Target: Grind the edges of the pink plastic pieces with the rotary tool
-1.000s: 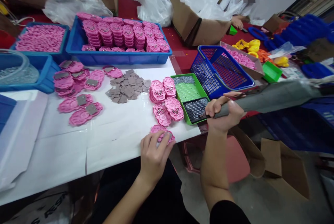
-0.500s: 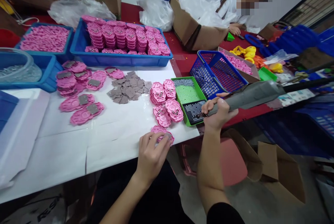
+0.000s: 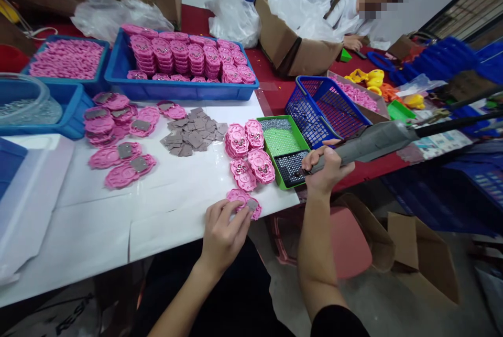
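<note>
My left hand (image 3: 225,228) rests at the table's front edge, its bent fingers gripping a pink plastic part (image 3: 238,196). A small grey metal plate (image 3: 252,204) lies on that part's right end, beside my fingertips. In my right hand (image 3: 324,170) is a grey electric screwdriver (image 3: 371,144), its tip pointing left over the black perforated tray (image 3: 290,168). This tray sits in the near end of a green bin (image 3: 281,140) with small screws at its far end. Stacked pink parts with shiny screws (image 3: 261,165) stand just left of the bin.
Loose grey plates (image 3: 194,132) lie mid-table, with plate-topped pink parts (image 3: 118,154) to their left. A blue tray (image 3: 181,90) of stacked pink parts is behind. A blue basket (image 3: 326,111) stands beyond the green bin. Another person's hand (image 3: 352,42) is at the far right.
My left fingers have drawn back slightly to the left, uncovering the grey plate on the pink part. The screwdriver in my right hand has shifted a little left.
</note>
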`<state>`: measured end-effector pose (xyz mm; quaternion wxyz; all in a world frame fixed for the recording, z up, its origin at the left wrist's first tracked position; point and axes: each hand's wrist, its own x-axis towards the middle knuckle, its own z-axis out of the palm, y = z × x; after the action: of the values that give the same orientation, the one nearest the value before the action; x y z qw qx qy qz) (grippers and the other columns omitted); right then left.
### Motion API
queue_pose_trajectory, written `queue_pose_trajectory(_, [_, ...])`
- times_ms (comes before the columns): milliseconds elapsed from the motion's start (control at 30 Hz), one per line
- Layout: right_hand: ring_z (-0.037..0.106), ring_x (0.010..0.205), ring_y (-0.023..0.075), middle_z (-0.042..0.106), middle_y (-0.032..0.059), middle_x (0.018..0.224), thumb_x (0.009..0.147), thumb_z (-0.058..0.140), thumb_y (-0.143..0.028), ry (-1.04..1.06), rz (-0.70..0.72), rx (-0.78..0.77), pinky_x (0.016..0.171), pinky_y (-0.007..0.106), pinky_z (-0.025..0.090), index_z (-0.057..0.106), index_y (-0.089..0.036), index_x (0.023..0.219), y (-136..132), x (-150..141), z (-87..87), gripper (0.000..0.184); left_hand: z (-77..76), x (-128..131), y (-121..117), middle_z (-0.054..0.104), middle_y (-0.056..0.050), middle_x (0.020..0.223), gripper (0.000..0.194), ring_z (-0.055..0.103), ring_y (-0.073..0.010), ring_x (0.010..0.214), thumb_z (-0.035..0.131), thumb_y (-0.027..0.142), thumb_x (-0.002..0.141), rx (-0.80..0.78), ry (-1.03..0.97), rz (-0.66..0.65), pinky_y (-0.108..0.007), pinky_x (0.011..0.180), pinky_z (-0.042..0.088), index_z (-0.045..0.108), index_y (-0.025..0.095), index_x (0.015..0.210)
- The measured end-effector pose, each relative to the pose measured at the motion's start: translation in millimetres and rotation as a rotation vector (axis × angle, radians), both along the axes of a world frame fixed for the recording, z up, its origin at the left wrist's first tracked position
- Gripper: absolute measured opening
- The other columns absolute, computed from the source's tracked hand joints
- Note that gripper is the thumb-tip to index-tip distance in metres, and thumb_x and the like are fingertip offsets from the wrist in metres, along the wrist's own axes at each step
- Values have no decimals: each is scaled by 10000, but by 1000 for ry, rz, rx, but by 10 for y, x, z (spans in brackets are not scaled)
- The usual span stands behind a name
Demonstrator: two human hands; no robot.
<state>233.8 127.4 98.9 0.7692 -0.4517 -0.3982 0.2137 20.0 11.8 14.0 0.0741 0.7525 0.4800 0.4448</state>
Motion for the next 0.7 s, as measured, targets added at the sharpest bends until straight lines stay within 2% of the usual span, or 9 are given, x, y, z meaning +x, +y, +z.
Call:
queue_pose_trajectory(300, [388, 288, 100, 460, -112, 408, 738, 629, -293, 54, -4, -21, 314, 226, 335, 554, -222, 796, 15, -27, 10, 119, 23, 12, 18, 736, -89, 1070, 152, 593, -251, 995, 688, 136, 939, 3, -29, -6, -409, 881, 504, 718, 191, 1078])
queue_pose_trajectory(500, [366, 290, 104, 446, -109, 411, 720, 587, -257, 96, -13, 47, 319, 231, 317, 574, -224, 810, -119, -84, 157, 97, 190, 89, 41, 723, -82, 1068, 194, 615, -232, 995, 674, 136, 952, -20, -174, -73, -406, 908, 532, 707, 205, 1130])
queue_pose_trajectory(567, [345, 290, 98, 438, -105, 419, 729, 575, -269, 93, 70, 96, 322, 234, 320, 593, -219, 814, -275, -162, 249, 100, 254, 166, 65, 722, -88, 1061, 185, 614, -234, 998, 674, 149, 956, -28, -202, -104, -418, 920, 532, 701, 187, 1135])
queue_pose_trajectory(700, [346, 287, 103, 461, -93, 453, 793, 566, -286, 21, 371, 194, 323, 250, 349, 651, -234, 911, -638, -393, 396, 154, 318, 330, 130, 716, -108, 1110, 209, 606, -256, 1028, 686, 226, 965, -67, -216, -144, -442, 912, 524, 686, 163, 1165])
